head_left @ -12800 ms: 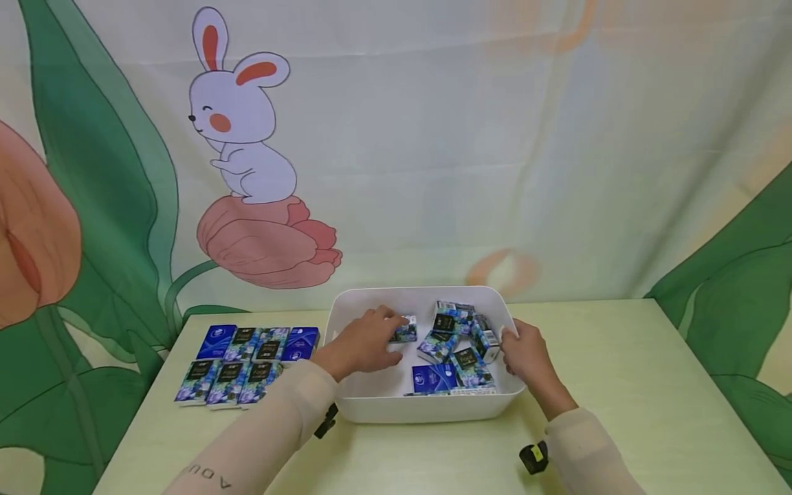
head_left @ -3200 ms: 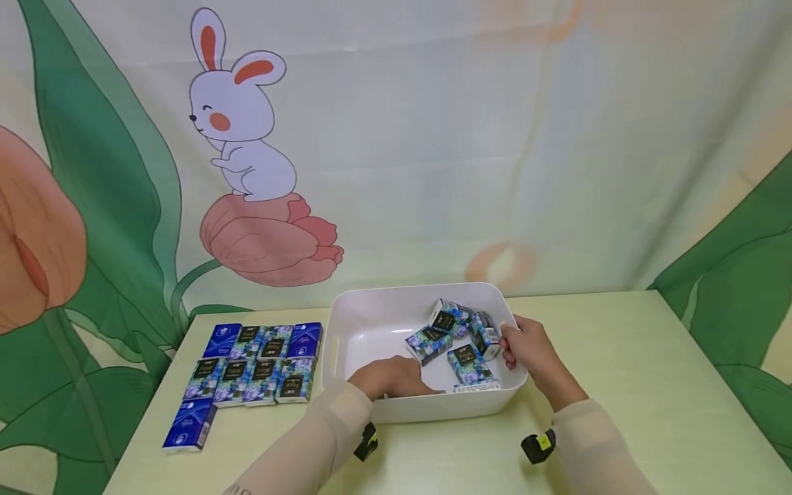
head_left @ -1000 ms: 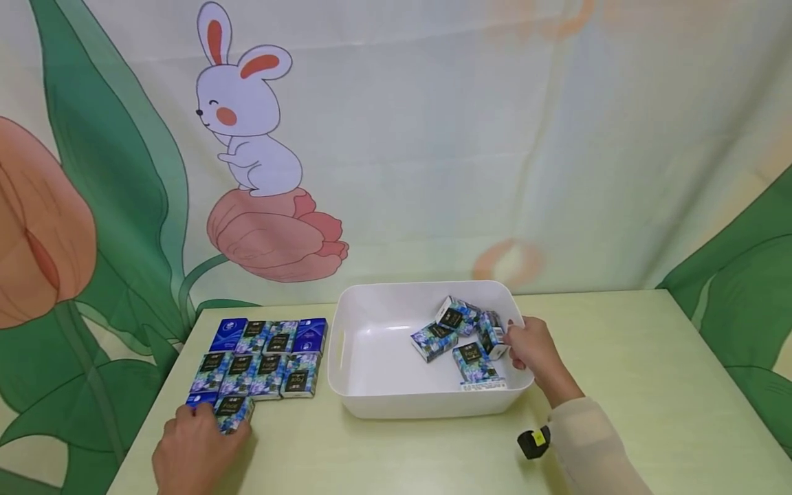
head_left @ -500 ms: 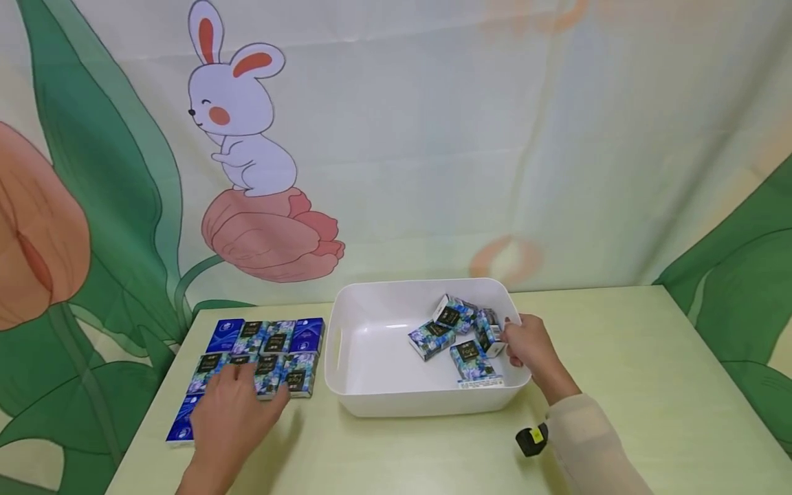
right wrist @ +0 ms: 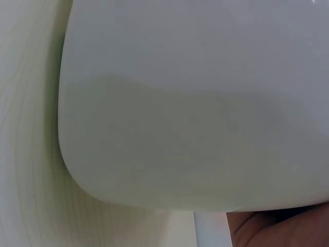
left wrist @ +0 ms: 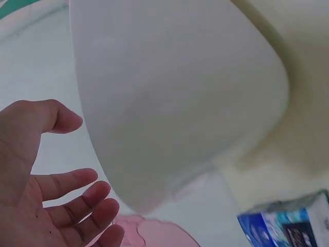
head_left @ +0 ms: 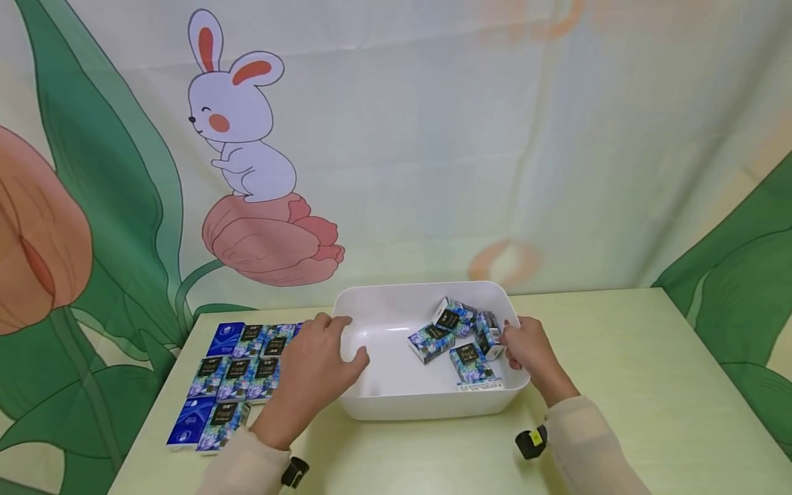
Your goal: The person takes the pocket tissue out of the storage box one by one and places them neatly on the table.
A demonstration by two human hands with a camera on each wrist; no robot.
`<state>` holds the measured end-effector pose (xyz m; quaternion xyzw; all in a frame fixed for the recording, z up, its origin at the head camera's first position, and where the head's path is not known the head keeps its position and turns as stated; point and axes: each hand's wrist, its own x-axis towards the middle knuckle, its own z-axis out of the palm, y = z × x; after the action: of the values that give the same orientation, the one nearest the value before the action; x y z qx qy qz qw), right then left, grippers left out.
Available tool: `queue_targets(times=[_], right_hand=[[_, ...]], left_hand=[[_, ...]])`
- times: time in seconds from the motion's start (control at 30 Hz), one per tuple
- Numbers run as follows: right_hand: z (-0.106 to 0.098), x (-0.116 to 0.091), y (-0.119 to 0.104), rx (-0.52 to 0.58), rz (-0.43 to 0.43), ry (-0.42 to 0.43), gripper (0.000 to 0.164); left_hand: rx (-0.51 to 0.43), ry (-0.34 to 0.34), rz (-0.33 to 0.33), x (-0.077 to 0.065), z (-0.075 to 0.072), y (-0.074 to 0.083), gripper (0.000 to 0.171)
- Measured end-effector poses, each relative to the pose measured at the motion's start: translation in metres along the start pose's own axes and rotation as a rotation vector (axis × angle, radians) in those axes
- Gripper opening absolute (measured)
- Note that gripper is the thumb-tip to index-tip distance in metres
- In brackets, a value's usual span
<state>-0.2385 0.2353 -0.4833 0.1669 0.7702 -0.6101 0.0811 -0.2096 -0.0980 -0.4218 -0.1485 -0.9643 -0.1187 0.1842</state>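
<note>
My left hand hovers at the left end of a white plastic bin, thumb and fingers spread with nothing between them. In the left wrist view, the left hand is beside the bin's outer wall. My right hand grips the bin's right end at its handle. The right wrist view has the bin wall filling most of it, with part of the right hand below. Several floral tissue packs lie loose in the bin's right half.
Left of the bin, tissue packs lie flat in rows on the pale table. The front row holds a blue pack beside a floral pack. My left forearm partly covers the rows. A printed curtain hangs behind.
Tissue packs have gone from the bin to the table rows, which grew at the front. My left hand let go of a floral pack there and moved right to the bin. My right hand stayed.
</note>
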Motion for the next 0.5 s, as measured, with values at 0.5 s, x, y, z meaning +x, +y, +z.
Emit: queue_targets(times=[0.5], right_hand=[[0.0, -0.001, -0.002, -0.002, 0.002, 0.011, 0.028]], left_hand=[[-0.113, -0.34, -0.013, 0.04, 0.037, 0.046, 0.061]])
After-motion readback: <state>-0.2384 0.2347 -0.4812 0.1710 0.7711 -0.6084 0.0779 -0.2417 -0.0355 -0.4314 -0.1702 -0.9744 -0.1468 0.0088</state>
